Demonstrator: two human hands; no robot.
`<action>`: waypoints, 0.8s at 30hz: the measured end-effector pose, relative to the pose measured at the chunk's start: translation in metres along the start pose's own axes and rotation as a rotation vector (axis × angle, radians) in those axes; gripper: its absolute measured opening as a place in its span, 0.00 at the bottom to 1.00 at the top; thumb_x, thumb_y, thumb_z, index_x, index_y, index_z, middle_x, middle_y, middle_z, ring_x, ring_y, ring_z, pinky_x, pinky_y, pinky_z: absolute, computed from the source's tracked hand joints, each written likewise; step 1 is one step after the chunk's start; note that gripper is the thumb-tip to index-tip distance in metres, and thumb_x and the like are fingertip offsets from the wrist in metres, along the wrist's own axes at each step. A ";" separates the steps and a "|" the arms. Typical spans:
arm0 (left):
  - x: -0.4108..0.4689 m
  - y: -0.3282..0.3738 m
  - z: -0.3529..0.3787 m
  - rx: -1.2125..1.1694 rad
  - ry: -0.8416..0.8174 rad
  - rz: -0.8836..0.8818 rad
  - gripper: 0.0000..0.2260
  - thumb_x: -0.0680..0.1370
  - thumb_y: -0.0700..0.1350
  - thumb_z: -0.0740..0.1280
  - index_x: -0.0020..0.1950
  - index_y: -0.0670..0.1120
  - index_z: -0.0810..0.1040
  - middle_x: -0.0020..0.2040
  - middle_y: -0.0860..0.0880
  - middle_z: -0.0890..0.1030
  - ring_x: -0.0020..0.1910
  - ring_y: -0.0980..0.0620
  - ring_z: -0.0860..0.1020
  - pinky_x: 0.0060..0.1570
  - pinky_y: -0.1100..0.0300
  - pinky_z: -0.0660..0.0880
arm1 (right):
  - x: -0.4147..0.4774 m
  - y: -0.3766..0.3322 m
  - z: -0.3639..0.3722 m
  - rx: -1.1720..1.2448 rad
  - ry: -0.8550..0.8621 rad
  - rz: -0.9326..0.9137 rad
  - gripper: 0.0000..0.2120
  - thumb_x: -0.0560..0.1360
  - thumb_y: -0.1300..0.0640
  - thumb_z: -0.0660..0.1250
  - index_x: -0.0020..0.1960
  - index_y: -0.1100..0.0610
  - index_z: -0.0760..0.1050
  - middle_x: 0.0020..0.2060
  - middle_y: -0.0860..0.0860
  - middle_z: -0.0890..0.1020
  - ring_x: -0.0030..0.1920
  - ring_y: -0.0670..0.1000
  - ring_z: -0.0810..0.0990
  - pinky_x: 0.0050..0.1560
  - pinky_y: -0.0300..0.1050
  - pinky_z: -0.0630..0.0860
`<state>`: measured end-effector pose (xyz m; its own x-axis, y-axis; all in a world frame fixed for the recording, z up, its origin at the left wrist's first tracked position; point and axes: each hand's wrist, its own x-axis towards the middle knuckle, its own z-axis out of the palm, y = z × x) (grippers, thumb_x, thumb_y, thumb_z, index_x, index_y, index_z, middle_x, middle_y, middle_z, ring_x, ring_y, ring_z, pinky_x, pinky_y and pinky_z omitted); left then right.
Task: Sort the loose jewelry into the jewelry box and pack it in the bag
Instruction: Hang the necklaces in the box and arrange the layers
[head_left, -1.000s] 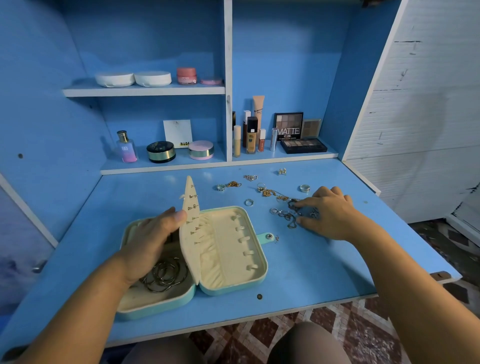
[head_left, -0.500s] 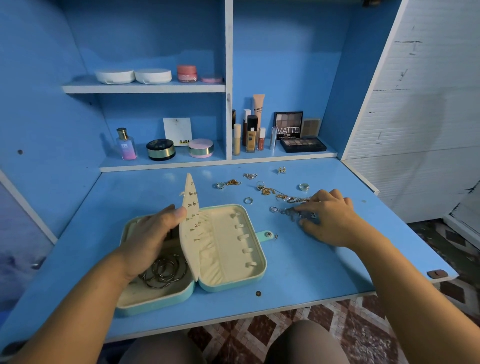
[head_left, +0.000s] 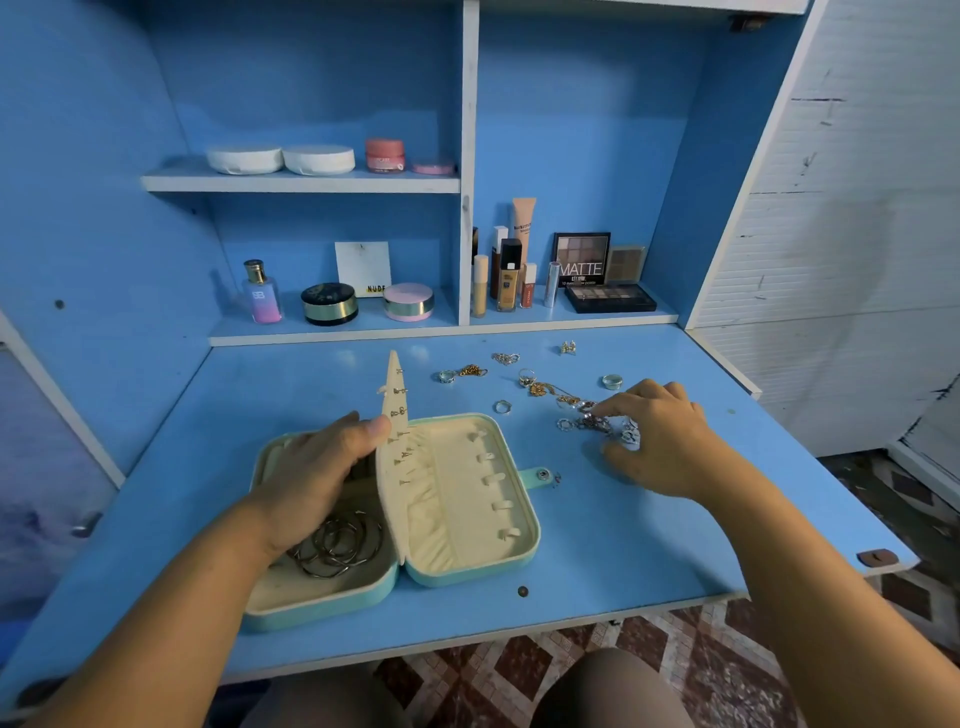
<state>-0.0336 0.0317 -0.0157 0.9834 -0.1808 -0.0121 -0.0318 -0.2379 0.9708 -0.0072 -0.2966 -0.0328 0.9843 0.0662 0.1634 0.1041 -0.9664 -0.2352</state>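
Note:
An open teal jewelry box (head_left: 519, 564) with cream lining lies on the blue desk (head_left: 649, 545). Its cream middle flap (head_left: 393, 457), studded with small earrings, stands upright. My left hand (head_left: 317, 478) holds that flap with the thumb against it. Several dark bangles (head_left: 337, 545) lie in the left half. My right hand (head_left: 660, 441) pinches a tangle of silver chain jewelry (head_left: 589, 422) on the desk to the right of the box. Loose rings (head_left: 612, 382) and gold chains (head_left: 540, 388) are scattered behind it. No bag is in view.
Cosmetics fill the shelves at the back: a perfume bottle (head_left: 261, 293), round compacts (head_left: 329, 304), tubes (head_left: 509, 275) and eyeshadow palettes (head_left: 608, 297). A white wall panel (head_left: 831, 208) rises on the right. The desk's front edge runs just past the box, above my knees.
My right hand has drawn slightly toward me and closed its fingers on the silver chain tangle. My left hand still holds the flap upright.

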 end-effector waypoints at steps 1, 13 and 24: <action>0.001 -0.002 -0.001 0.002 0.003 0.004 0.32 0.50 0.79 0.67 0.44 0.60 0.84 0.48 0.58 0.85 0.55 0.57 0.80 0.64 0.50 0.71 | -0.005 -0.009 -0.003 0.091 -0.008 -0.020 0.19 0.71 0.46 0.68 0.62 0.42 0.74 0.57 0.49 0.73 0.56 0.51 0.68 0.58 0.46 0.66; 0.006 -0.006 -0.001 0.041 -0.063 -0.005 0.29 0.53 0.81 0.64 0.45 0.67 0.83 0.65 0.52 0.79 0.72 0.51 0.68 0.73 0.43 0.59 | -0.049 -0.098 0.043 0.416 -0.014 0.139 0.14 0.76 0.58 0.61 0.59 0.51 0.77 0.34 0.49 0.78 0.33 0.47 0.74 0.34 0.42 0.72; 0.038 0.003 0.025 0.095 -0.203 0.082 0.20 0.63 0.75 0.61 0.44 0.65 0.81 0.57 0.49 0.81 0.67 0.45 0.72 0.68 0.38 0.64 | -0.037 -0.069 0.038 0.312 0.023 0.144 0.11 0.76 0.57 0.61 0.54 0.49 0.79 0.41 0.50 0.78 0.40 0.50 0.75 0.40 0.44 0.71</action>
<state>-0.0009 0.0007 -0.0192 0.9211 -0.3893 0.0084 -0.1360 -0.3014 0.9438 -0.0457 -0.2233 -0.0589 0.9889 -0.0747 0.1283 0.0063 -0.8426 -0.5386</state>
